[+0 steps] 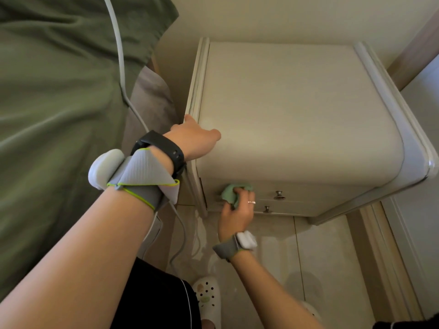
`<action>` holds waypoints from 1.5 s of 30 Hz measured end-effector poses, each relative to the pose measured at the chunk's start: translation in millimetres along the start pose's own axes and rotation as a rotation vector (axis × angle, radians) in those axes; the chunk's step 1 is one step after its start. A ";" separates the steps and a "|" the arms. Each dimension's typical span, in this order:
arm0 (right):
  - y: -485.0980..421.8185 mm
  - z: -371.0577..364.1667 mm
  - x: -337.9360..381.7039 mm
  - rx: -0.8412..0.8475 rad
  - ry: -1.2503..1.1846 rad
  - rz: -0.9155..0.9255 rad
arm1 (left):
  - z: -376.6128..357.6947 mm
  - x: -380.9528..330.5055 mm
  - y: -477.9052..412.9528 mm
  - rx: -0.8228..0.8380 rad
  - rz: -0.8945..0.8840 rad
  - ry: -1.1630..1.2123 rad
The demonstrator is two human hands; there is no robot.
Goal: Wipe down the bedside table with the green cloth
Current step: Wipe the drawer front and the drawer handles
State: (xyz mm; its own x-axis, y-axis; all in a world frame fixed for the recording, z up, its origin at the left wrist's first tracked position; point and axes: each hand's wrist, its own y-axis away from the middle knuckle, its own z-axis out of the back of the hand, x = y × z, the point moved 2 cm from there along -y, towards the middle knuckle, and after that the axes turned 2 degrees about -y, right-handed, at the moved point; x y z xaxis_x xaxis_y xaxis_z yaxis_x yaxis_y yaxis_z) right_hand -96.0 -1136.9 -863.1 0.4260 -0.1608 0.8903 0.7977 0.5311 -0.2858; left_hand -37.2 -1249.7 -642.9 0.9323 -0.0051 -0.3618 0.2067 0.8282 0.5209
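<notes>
**Left grip (194,136) braced, right grip (235,210) bunched**

The left arm reaches forward, the left grip resting palm-down with its thumb spread wide. The right arm stretches lower and forward, the right grip curling its fingers round a wad of green cloth (230,192).

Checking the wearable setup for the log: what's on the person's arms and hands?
Both forearms bare, no sleeves. By the left hand: a black watch, then a grey ribbed wristband with lime-green trim carrying a rounded white module. By the right hand: a plain grey wristband with a white block, plus a silver ring.
</notes>
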 end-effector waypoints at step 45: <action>-56.4 62.7 -103.1 0.789 1.001 1.091 | -4.6 -3.5 -2.5 -0.027 -0.007 -0.013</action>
State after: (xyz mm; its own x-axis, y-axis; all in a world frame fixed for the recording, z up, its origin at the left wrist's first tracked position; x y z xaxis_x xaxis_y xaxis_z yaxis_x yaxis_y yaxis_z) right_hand -211.7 -1098.1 -916.5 0.9309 0.2742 -0.2412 -0.2971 0.9527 -0.0637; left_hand -42.3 -1249.1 -646.5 0.9344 -0.0184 -0.3556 0.2057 0.8431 0.4969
